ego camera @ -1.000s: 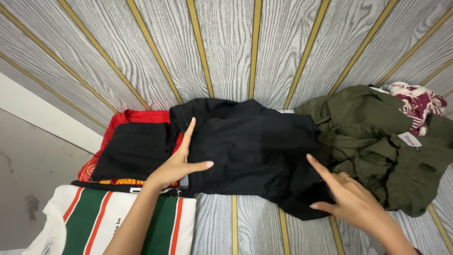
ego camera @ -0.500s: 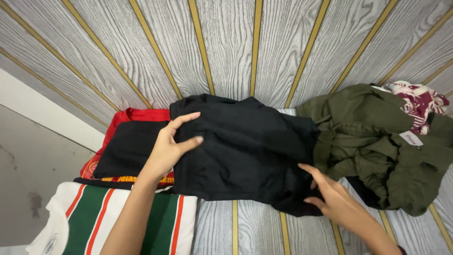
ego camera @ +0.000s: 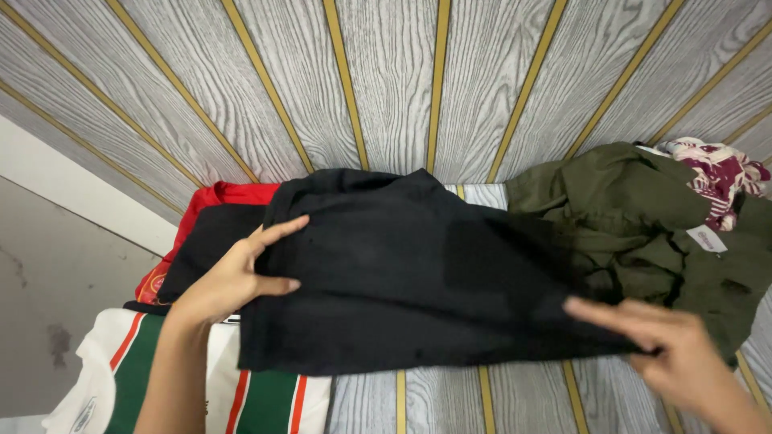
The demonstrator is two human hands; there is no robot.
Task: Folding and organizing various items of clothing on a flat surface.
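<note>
A: Because both hands pull it from two ends, the black garment (ego camera: 410, 273) lies stretched and rather flat over the grey wooden surface with gold strips (ego camera: 386, 88). Do you see how each hand takes it?

B: Yes. The left hand (ego camera: 233, 277) is at the left edge of the black garment, with the thumb under the cloth and the fingers on top, so it is grasping that edge. The right hand (ego camera: 667, 345) is at the garment's lower right corner and pinches the cloth there between thumb and fingers.

A: And what lies around the black garment?

B: To the left of it, partly under its edge, is a folded stack: a red shirt (ego camera: 229, 195) with a dark folded piece (ego camera: 205, 249) on top. Below its left corner lies a white shirt with green and orange stripes (ego camera: 161, 382), also folded; the garment's lower left corner hangs over it a little. To the right of the black garment is a crumpled olive green garment (ego camera: 643, 217) with a small white tag, touching it, and behind that, a floral maroon and white cloth (ego camera: 716, 173).

A: So the folded pieces lie on the left of it, and the loose ones on the right.

B: It looks so. The black garment is between the two groups.
</note>
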